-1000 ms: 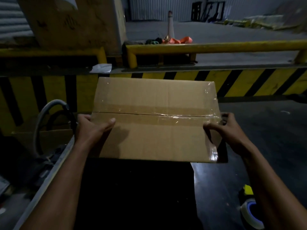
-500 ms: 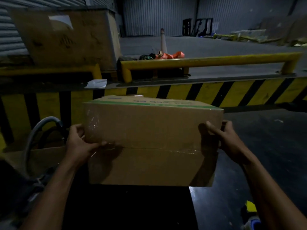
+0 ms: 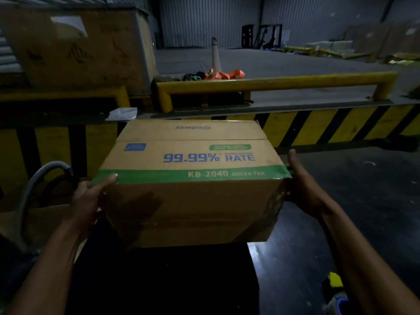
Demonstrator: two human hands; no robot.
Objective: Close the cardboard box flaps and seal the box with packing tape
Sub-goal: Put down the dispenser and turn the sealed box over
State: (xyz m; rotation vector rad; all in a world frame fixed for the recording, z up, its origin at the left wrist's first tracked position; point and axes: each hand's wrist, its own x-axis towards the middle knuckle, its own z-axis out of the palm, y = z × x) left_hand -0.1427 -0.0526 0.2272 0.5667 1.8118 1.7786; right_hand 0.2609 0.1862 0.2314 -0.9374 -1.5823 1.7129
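Observation:
The brown cardboard box [image 3: 193,201] sits between my hands over a dark work surface [image 3: 170,280]. A printed side with blue "99.99% RATE" lettering and a green band faces up. The plain face towards me carries a faint clear tape seam. My left hand [image 3: 88,201] presses the box's left side with its fingers stretched onto the green band. My right hand [image 3: 304,189] lies flat against the right side with its thumb pointing up. A roll of packing tape [image 3: 338,301] with a yellow part lies low at the right, by my right forearm.
A yellow and black striped dock edge [image 3: 318,126] runs behind the box, topped by a yellow guard rail [image 3: 272,81]. A grey hose [image 3: 36,178] curves at the left. A large cardboard crate [image 3: 75,46] stands at the back left, with orange straps [image 3: 225,75] beyond the rail.
The box has been tipped towards me: its taped top face has rolled down to face me and the printed side has come up. Both hands stayed on its sides.

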